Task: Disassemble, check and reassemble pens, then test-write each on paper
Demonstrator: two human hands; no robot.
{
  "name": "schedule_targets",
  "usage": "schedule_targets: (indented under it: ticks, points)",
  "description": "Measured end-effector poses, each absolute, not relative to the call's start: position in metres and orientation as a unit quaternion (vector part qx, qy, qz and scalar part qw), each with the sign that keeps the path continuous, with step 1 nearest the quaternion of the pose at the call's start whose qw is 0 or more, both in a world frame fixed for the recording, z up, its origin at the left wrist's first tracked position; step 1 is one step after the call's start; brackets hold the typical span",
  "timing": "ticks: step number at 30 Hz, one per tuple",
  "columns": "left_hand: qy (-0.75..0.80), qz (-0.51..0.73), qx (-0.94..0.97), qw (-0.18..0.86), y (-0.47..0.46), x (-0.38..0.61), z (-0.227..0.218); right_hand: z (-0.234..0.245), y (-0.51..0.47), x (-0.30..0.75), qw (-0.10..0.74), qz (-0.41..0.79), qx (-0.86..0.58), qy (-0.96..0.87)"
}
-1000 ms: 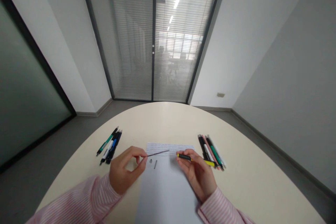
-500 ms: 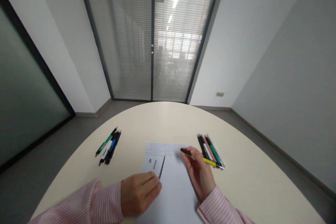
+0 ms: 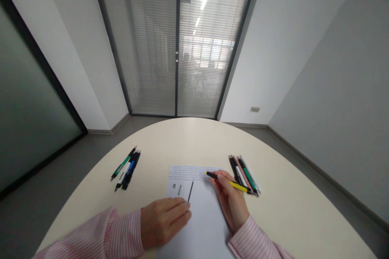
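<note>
A gap parts left hand [image 3: 165, 222] and right hand [image 3: 230, 200] — the thin refill [image 3: 191, 191] juts in.

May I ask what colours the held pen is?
Head view: the pen is mainly yellow and black.

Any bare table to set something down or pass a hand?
Free: the round cream tabletop beyond the white paper sheet, between left multicoloured plastic pens and right multicoloured plastic pens; also right of the latter. Crowded: the paper around small grey parts, slim dark rod, left hand and right hand.
</note>
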State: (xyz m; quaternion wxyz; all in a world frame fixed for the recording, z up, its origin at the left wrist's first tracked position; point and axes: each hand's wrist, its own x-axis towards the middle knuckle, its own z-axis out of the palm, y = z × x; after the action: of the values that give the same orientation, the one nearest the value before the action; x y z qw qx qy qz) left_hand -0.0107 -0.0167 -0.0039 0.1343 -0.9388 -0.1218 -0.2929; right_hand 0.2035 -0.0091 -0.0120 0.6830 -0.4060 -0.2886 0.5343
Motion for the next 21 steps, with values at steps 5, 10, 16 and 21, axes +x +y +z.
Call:
schedule_targets:
  ticks: [5, 10, 16, 21]
  points:
    - [-0.112, -0.302, -0.94, 0.115, -0.016, -0.009, -0.004, -0.015, -0.01, 0.204, 0.659, 0.485, -0.44, -0.37]
    - [-0.111, -0.32, -0.934, 0.112, -0.017, -0.01, -0.002, -0.011, -0.019, 0.202, 0.624, 0.409, -0.46, -0.481]
    - [-0.092, -0.328, -0.937, 0.083, -0.024, -0.013, 0.012, -0.012, -0.03, 0.201, 0.49, 0.218, -0.452, -0.712]
    - [-0.061, -0.321, -0.943, 0.064, -0.026, -0.012, 0.015, -0.026, -0.024, 0.203, 0.429, 0.151, -0.477, -0.752]
